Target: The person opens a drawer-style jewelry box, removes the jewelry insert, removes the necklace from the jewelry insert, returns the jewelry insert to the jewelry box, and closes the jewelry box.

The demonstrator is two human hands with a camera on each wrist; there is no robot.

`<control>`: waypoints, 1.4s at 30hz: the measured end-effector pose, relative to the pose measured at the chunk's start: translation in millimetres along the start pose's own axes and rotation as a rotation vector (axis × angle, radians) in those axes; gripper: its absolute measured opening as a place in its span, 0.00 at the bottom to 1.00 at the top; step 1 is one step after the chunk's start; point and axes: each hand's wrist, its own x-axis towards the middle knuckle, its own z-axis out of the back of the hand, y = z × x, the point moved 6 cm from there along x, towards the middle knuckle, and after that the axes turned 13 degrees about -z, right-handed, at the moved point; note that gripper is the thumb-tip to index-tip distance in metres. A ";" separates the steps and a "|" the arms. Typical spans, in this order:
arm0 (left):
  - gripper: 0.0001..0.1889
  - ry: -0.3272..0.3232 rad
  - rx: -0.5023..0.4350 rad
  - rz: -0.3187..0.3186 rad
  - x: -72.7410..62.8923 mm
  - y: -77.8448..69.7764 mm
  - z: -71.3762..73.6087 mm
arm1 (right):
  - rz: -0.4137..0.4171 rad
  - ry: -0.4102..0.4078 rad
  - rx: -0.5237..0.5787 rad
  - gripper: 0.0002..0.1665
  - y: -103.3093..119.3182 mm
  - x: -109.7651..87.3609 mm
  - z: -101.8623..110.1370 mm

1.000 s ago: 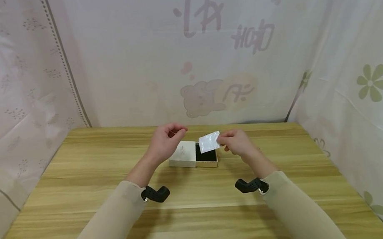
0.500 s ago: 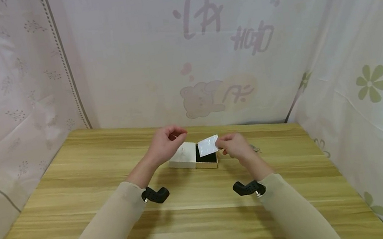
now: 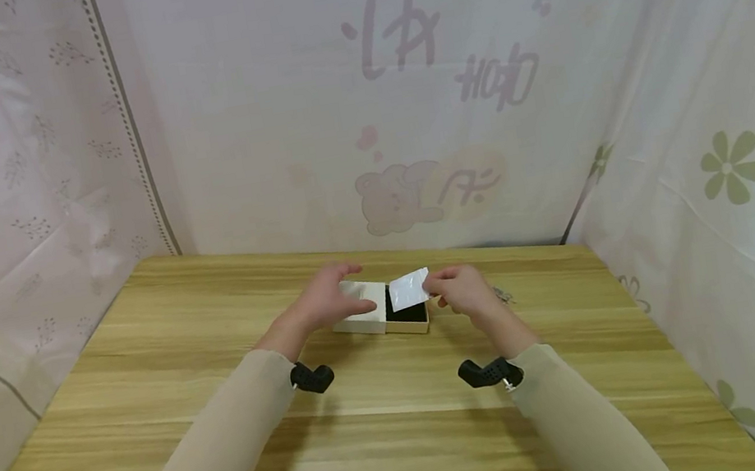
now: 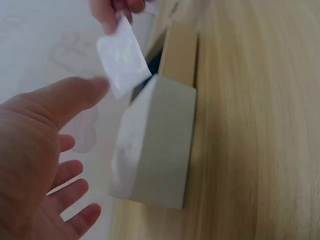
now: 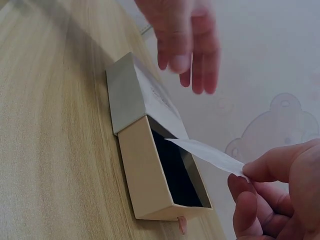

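Note:
My right hand (image 3: 465, 289) pinches one edge of a small white packet (image 3: 407, 291) between thumb and fingers. The packet hangs tilted over the pulled-out drawer (image 5: 145, 172) of a small box, whose inside is dark. A pale sleeve (image 4: 167, 145) covers the other half of the box, and a short pink ribbon tab (image 5: 182, 225) sticks out at the drawer's end. Over the sleeve my left hand (image 3: 323, 301) hovers with thumb and fingers spread, holding nothing. The wrist views show a gap between that hand and the box.
A small silvery tangle (image 3: 503, 295) lies on the wooden table (image 3: 398, 449) just right of my right hand, too small to make out. Printed cloth (image 3: 254, 123) hangs behind the table and along both sides.
My left hand has lowered toward the sleeve, and its thumb and fingers have spread apart. The right hand has brought the packet slightly left and down over the drawer, uncovering the silvery tangle.

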 end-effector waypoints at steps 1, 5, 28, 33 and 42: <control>0.45 0.022 0.028 0.002 0.8 1.7 -1.9 | -0.002 0.001 0.000 0.19 -0.4 0.3 0.0; 0.55 0.096 0.148 -0.010 4.7 6.5 -10.0 | -0.007 0.005 0.002 0.20 -0.8 0.6 0.2; 0.48 0.136 0.201 0.037 2.3 16.6 -23.2 | -0.004 0.001 -0.012 0.21 0.6 -0.3 -2.6; 0.48 0.145 0.210 0.032 3.4 16.9 -23.8 | -0.010 -0.005 -0.010 0.19 -1.1 0.2 -4.1; 0.49 0.149 0.196 0.049 2.5 17.2 -22.6 | -0.015 0.006 0.027 0.17 -2.3 1.9 -15.9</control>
